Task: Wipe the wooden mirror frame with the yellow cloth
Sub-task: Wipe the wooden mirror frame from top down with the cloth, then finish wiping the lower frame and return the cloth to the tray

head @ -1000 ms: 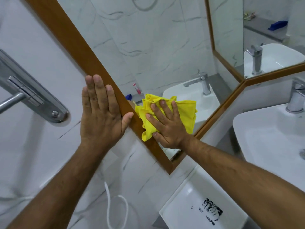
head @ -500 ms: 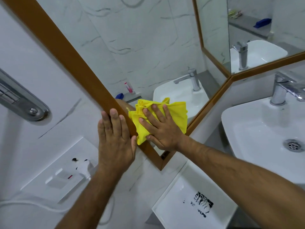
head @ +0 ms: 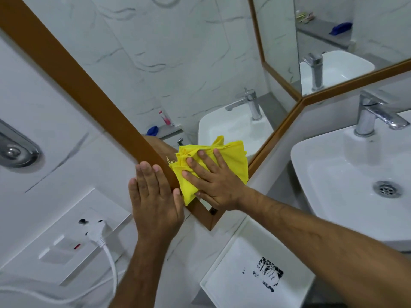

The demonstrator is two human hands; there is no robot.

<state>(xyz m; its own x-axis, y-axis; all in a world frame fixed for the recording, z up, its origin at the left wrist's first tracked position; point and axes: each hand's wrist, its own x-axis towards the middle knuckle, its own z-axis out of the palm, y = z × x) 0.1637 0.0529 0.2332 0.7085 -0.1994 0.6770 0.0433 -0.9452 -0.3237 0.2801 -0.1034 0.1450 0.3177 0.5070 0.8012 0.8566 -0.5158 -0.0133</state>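
The wooden mirror frame (head: 73,85) runs diagonally from the upper left down to a corner at lower centre, then up to the right. My right hand (head: 213,183) lies flat with spread fingers on the crumpled yellow cloth (head: 231,156), pressing it against the glass and the frame's inner edge just above that corner. My left hand (head: 153,196) rests flat on the wall tile, fingers together, its thumb and fingertips touching the frame's outer edge beside the cloth.
A white basin (head: 355,181) with a chrome tap (head: 373,112) sits at the right. A white switch plate (head: 64,238) with a plugged-in white cable (head: 106,247) is lower left. A chrome wall fitting (head: 15,150) is at the left edge. A white lidded box (head: 255,272) stands below.
Both hands slid down along the frame toward its lower corner, the cloth moving with my right hand. The view shifted down, bringing the switch plate and basin drain into sight.
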